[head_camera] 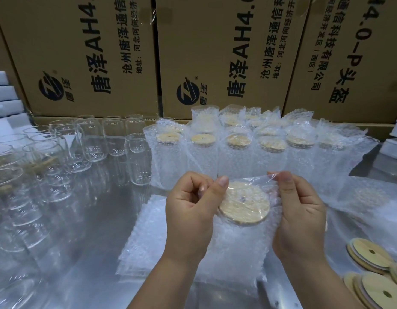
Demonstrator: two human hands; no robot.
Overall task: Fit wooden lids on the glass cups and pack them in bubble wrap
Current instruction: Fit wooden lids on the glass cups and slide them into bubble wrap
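A glass cup with a round wooden lid (244, 202) stands inside a bubble wrap bag (242, 239) in the middle of the view. My left hand (192, 210) pinches the bag's open edge at the left of the lid. My right hand (299, 215) pinches the edge at the right. The lid shows through the bag's mouth, with a small hole at its centre. Behind it stand several bagged, lidded cups (255, 148) in rows. Several bare glass cups (81, 148) fill the left side. Loose wooden lids (371, 257) lie at the lower right.
A flat pile of bubble wrap bags (144, 237) lies on the shiny metal table (86, 253) under my hands. Tall cardboard boxes (226, 52) wall off the back. White foam pieces (5, 94) are stacked at the far left, and more white pieces (395, 139) at the far right.
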